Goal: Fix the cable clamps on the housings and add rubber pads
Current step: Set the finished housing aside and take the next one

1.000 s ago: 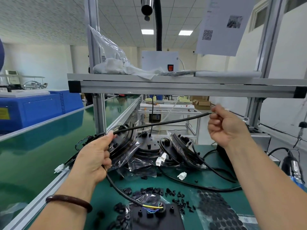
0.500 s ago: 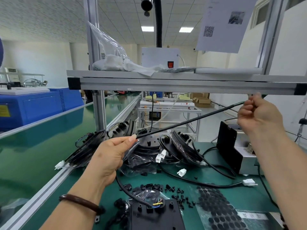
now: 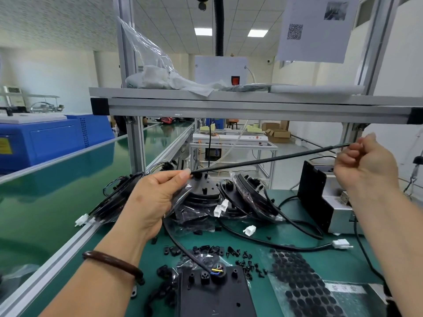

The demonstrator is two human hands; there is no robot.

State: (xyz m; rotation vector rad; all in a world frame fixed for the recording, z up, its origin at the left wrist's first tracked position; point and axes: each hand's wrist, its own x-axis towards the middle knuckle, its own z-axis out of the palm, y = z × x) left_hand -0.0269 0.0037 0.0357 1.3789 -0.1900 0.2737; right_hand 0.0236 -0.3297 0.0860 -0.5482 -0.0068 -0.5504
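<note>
The black cable (image 3: 263,160) is stretched taut above the counter (image 3: 338,264), rising from the left hand (image 3: 151,202), whose fingers (image 3: 180,175) pinch it, to the right hand (image 3: 364,165), curled round its far end. Its tail drops to the housing (image 3: 217,296) below, nearer the left hand.

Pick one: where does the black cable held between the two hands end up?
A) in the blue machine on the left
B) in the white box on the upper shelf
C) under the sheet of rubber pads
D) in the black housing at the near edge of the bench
D: the cable runs taut from the right hand to the left hand, then drops into the black housing, where its coloured wires show.
</note>
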